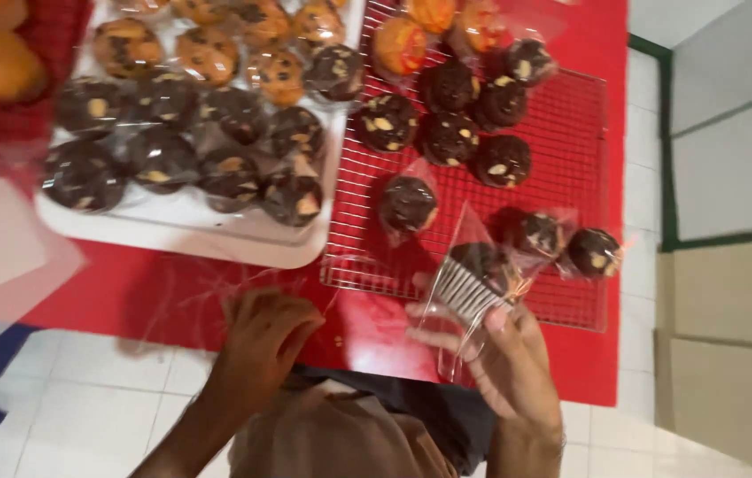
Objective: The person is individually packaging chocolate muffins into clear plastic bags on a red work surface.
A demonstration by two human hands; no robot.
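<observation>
Bagged chocolate muffin [480, 273] gripped by right hand [504, 354] over wire rack [562, 133]; left hand [263, 341] curled, empty; white tray [217, 232] beside.

Your right hand [504, 354] holds a muffin [480, 270] inside a clear bag [456, 301], just above the table's [172, 296] near edge. Your left hand [265, 341] rests on that edge, to the left of the bag and apart from it. Directly beyond your right hand lies a wire rack [562, 133] carrying muffins, some bagged; two bagged ones sit just past your fingers. Beyond your left hand, left of the rack and touching it, sits a tray [190, 235] filled with wrapped muffins in rows.
</observation>
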